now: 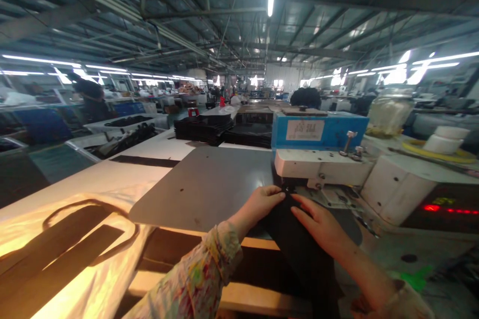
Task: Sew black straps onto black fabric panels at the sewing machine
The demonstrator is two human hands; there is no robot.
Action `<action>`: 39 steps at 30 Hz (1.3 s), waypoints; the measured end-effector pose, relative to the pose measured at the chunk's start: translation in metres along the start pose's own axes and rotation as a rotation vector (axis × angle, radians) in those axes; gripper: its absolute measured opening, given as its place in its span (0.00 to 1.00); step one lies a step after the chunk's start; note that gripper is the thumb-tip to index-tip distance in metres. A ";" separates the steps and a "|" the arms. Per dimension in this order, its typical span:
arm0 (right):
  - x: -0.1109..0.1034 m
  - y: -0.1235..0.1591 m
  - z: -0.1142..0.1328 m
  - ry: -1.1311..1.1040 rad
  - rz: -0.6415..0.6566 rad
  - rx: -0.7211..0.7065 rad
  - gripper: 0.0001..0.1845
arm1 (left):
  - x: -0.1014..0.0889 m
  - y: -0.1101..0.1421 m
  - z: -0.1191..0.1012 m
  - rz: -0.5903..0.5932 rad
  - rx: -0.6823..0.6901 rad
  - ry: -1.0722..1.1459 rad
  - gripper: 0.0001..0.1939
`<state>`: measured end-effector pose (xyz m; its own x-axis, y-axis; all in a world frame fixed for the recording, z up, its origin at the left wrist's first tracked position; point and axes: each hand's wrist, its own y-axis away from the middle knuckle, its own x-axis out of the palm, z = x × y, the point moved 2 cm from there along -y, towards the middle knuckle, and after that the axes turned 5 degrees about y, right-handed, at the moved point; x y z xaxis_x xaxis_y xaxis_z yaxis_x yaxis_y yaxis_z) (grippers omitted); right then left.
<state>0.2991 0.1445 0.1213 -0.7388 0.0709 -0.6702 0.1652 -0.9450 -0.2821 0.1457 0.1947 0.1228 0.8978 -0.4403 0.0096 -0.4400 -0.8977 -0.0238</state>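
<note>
A long strip of black sheet material (299, 239) runs from under the head of a white machine (322, 167) down over the table's near edge. My left hand (262, 202) has its thumb and fingers closed on the strip's left edge, right in front of the machine head. Across from it, my right hand (318, 222) rests on the strip's right side with its fingers stretched out and slightly apart. The fingertips of both hands are close together near the working point. Shadow under the head hides the strip's far end.
A grey metal plate (202, 189) covers the table left of the machine. Behind it lie stacks of black pieces (204, 129). A blue box (320, 132) tops the machine; a glass jar (391, 114) stands right. Brown strips (80, 249) lie on plastic at left. Other people sit farther off.
</note>
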 end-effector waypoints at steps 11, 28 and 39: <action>-0.001 0.008 0.009 0.162 -0.086 -0.231 0.20 | -0.001 0.001 -0.005 -0.038 0.012 -0.043 0.10; 0.006 0.013 0.022 0.824 -0.069 -0.475 0.24 | 0.000 0.007 -0.020 -0.030 0.131 -0.268 0.09; -0.004 -0.021 -0.003 0.328 0.076 -0.088 0.19 | 0.012 0.010 -0.013 -0.231 0.381 -0.942 0.06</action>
<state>0.3001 0.1651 0.1279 -0.4748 0.1137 -0.8727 0.2783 -0.9213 -0.2714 0.1519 0.1800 0.1354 0.6828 0.0802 -0.7262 -0.3674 -0.8214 -0.4362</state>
